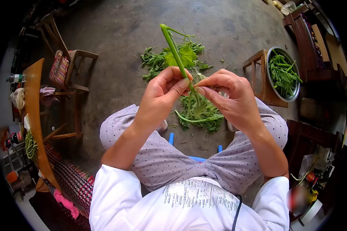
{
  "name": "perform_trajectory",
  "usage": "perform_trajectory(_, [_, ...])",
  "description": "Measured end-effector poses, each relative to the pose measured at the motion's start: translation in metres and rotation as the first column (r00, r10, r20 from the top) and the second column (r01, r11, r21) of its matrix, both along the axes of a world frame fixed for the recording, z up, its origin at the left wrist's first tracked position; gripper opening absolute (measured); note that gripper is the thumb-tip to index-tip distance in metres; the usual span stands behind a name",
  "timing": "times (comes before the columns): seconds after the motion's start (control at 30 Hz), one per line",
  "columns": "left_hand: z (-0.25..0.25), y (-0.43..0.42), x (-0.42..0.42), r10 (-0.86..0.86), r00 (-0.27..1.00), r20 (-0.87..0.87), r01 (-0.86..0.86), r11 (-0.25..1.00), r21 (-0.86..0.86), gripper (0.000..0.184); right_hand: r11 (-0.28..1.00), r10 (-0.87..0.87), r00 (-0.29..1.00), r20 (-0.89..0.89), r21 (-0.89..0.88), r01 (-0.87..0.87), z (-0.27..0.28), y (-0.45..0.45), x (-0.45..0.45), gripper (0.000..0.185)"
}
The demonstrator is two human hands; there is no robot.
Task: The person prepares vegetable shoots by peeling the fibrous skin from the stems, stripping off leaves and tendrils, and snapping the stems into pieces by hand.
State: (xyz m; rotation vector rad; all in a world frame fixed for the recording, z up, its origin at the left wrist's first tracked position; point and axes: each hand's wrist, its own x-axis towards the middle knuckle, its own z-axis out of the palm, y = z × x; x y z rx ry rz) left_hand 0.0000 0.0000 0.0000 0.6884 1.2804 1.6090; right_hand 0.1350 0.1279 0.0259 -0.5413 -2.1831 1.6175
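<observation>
A long green stem (pixel 172 48) slants up and to the left out of my left hand (pixel 166 86), whose thumb and fingers are closed round it. Close beside it, my right hand (pixel 229 94) pinches at the lower part of the stem, thumb and index finger together; the tiny part between them is hard to make out. Behind the stem a green leaf (pixel 186 56) shows above a pile of greens (pixel 152 63) on the floor. Below my hands lies another heap of leafy greens (pixel 208 121), with a curved pale stem across it.
To the right, a metal bowl (pixel 271 79) of cut green stems (pixel 283 73) rests on a wooden stool (pixel 258 61). A wooden chair (pixel 83 54) and a wooden table (pixel 36 115) stand on the left. Concrete floor (pixel 119 46) surrounds the greens.
</observation>
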Motion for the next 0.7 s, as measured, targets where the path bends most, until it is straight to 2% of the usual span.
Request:
perform_trajectory(0.1, [0.0002,-0.0023,0.0006,0.02,1.0,-0.014,-0.02,1.0,0.0,0.014,0.999,-0.02,0.999,0.04,0.034,0.019,0.0012,-0.0025,-0.0021,0.011])
perform_trajectory(0.17, [-0.0017,-0.0003,-0.0001,0.017,0.999,-0.027,-0.017,1.0,0.022,0.013,0.99,-0.013,0.998,0.06,0.139,0.005,0.0009,-0.0006,-0.0038,0.01])
perform_trajectory(0.3, [-0.0039,0.0003,-0.0001,0.03,0.999,-0.041,-0.029,0.999,0.02,0.013,0.991,-0.023,1.0,0.021,0.135,0.02,0.0002,-0.0039,-0.0062,0.009])
perform_trajectory(0.47, [-0.005,0.0011,0.0011,0.051,0.998,-0.043,-0.051,0.999,0.008,0.013,0.961,-0.04,0.999,0.005,0.274,0.037,0.0006,-0.0067,-0.0076,0.007])
perform_trajectory(0.7, [-0.0037,0.0027,0.0011,0.065,0.997,-0.05,-0.066,0.998,-0.005,0.013,0.939,-0.056,0.998,-0.024,0.337,0.061,-0.0012,-0.0072,-0.0095,0.007])
